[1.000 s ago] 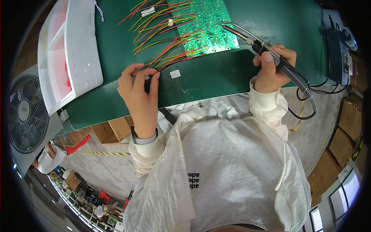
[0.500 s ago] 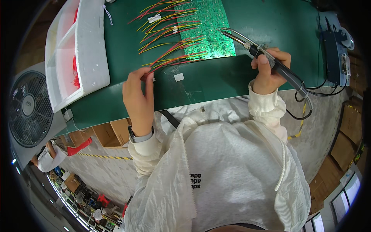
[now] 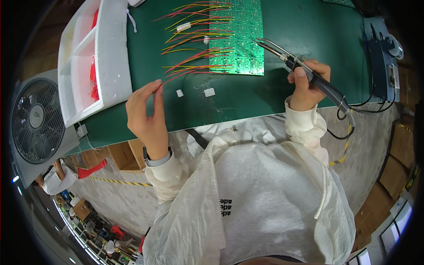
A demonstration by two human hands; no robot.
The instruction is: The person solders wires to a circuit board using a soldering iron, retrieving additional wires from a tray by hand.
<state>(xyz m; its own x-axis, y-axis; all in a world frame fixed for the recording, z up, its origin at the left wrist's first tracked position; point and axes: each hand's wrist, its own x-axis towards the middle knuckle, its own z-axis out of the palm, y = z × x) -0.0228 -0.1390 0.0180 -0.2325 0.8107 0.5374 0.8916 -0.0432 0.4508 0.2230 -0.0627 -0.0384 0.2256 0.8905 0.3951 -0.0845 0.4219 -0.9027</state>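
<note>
A green circuit board panel (image 3: 247, 55) lies on the green mat, with several red and yellow wires (image 3: 196, 54) reaching left from it. Between thumb and forefinger, my left hand (image 3: 148, 112) pinches the free end of the nearest red wire (image 3: 176, 78), off the board's lower left. My right hand (image 3: 309, 84) is closed round the grip of a soldering iron (image 3: 324, 84), which has a thin curved metal tube alongside its tip. That tip points at the board's right part; whether it touches cannot be made out.
A white foam box (image 3: 112, 66) with compartments holding red wires stands at left, near a fan (image 3: 36, 115). Small white pieces (image 3: 209, 92) lie on the mat (image 3: 247, 95). At right sits a dark blue soldering station (image 3: 383, 66); the iron's cable loops past the table edge.
My left hand has moved left and slightly down, drawing the red wire's end outward. The board now sits straighter in view. My right hand has barely moved with the iron.
</note>
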